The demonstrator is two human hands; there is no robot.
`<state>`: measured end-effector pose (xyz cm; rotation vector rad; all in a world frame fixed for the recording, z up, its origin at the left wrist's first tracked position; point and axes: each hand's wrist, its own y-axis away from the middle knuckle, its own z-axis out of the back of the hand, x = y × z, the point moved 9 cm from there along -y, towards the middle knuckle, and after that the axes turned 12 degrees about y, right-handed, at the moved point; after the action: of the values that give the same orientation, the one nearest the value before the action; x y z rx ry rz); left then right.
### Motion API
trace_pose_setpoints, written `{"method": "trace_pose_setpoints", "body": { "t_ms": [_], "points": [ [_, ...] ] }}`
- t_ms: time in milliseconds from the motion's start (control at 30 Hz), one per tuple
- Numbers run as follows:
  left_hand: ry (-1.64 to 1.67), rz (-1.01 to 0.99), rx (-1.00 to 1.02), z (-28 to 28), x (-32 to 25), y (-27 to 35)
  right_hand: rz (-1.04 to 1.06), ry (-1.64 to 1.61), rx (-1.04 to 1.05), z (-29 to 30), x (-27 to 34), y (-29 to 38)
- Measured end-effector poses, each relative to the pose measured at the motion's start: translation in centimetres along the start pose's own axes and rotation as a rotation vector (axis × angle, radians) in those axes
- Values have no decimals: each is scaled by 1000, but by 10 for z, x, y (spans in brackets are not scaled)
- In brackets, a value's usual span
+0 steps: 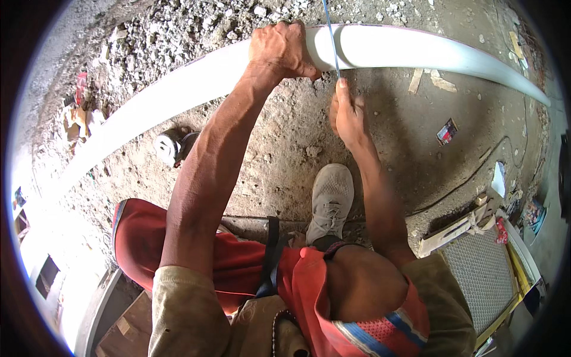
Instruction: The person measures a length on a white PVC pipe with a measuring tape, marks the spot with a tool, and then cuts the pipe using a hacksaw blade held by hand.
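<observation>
A long white plastic pipe (383,47) lies across the view in front of me, bent by the lens. My left hand (283,49) is clamped over the top of it, thumb on the near side. Just right of that hand, a thin bluish-grey blade or strip (331,35) crosses the pipe; whether it is a saw blade I cannot tell. The near end of this strip is held in my right hand (349,111), below the pipe, with the thumb pointing along it. The strip's far end runs out of the top of the view.
Broken rubble (156,53) lies beyond the pipe at the left. A round metal-and-black object (168,147) stands near my left forearm. My shoe (331,196) is on the dusty floor. A cable (464,183) and a framed mesh panel (479,272) lie at the right.
</observation>
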<state>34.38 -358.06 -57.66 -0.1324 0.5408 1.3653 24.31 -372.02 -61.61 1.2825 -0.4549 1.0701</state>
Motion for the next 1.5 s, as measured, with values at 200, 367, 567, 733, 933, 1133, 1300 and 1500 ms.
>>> {"method": "trace_pose_setpoints", "body": {
  "t_ms": [200, 367, 567, 733, 933, 1133, 1300, 1500],
  "points": [
    [-68, -58, -91, -2, -5, 5, 183, 270, -160, 13, 0, -19],
    [-64, 28, -14, -3, 4, 8, -88, 155, 17, -4, -16, 1],
    [-16, 2, -57, -12, -2, 10, -209, 359, -145, 13, -10, -15],
    [-105, -33, -118, -1, -1, 12, -178, 338, 86, 3, -33, 25],
    [-11, 19, 8, -13, -8, 6, -315, 451, -114, 16, -22, -29],
    [-165, -4, -59, -10, -6, 15, -159, 345, -97, 7, -19, -1],
    [-33, -16, -14, -9, -9, 9, -138, 172, 14, 1, 19, -36],
    [-93, 44, 18, 3, -4, 8, -132, 327, -250, 33, -38, 70]
  ]
}}
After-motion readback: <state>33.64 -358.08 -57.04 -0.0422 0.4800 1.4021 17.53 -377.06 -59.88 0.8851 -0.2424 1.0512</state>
